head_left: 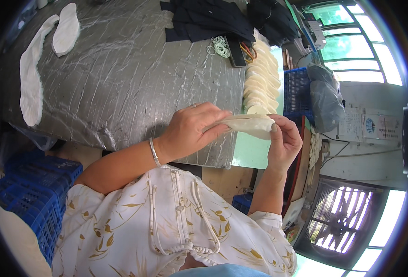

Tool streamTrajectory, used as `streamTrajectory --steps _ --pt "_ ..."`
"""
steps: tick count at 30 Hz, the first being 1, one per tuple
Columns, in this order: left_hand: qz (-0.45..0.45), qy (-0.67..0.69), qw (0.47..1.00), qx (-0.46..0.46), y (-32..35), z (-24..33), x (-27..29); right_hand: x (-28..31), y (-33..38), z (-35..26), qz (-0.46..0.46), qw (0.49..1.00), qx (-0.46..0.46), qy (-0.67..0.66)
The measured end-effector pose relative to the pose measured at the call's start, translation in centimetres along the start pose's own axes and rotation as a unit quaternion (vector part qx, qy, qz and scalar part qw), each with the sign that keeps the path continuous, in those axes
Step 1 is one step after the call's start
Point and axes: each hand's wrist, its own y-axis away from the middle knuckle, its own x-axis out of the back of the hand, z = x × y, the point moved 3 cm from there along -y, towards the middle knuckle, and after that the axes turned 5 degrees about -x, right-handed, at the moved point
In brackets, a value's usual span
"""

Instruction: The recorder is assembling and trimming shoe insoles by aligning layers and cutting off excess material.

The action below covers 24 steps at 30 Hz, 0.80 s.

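One cream insole-shaped fabric piece, seemingly layered, we list first: held aloft between two bare hands, beyond the near right corner of a grey marbled tabletop and over a pale green surface. Left hand: fingers and thumb closed on the piece's left end; a ring on one finger, a silver-toned bracelet at the wrist. Right hand: thumb and curled fingers pinching the right end. Just beyond the held piece we enter one long row of overlapping cream pieces, running away along the table's right side. Beside the row's far part: one black smartphone, orange cord at its right edge, and one bundle of thin white cord loops at its left. Behind these, one heap of dark cloth pieces. At the table's far left, well apart from the hands, we count two white fabric pieces: one long and curved, one shorter and rounded. Right of the row, one blue plastic crate with a grey plastic bag against it; at lower left, further blue crates. We note also a white blouse with golden leaf print, worn by the person, and a barred window at upper right.
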Motion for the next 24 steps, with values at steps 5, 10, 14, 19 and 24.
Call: streamTrajectory --steps 5,10,14,19,24 --pt "0.011 -0.023 0.999 -0.021 -0.1 0.2 0.1 0.1 0.0 0.1 -0.001 1.000 -0.008 0.001" --pt "0.014 0.042 0.999 0.015 -1.5 1.6 0.4 -0.4 -0.1 -0.4 -0.014 1.000 -0.011 -0.015" --pt "0.022 -0.003 0.999 -0.047 -2.7 1.9 0.0 -0.8 -0.4 -0.8 -0.028 1.000 -0.001 0.003" --pt "0.020 -0.032 0.997 -0.068 -3.3 2.1 -0.4 -0.8 -0.4 -0.7 -0.012 1.000 -0.006 0.008" --pt "0.021 0.052 0.998 -0.001 -4.5 3.1 -0.2 -1.3 -1.0 -1.2 -0.022 0.996 0.060 0.063"
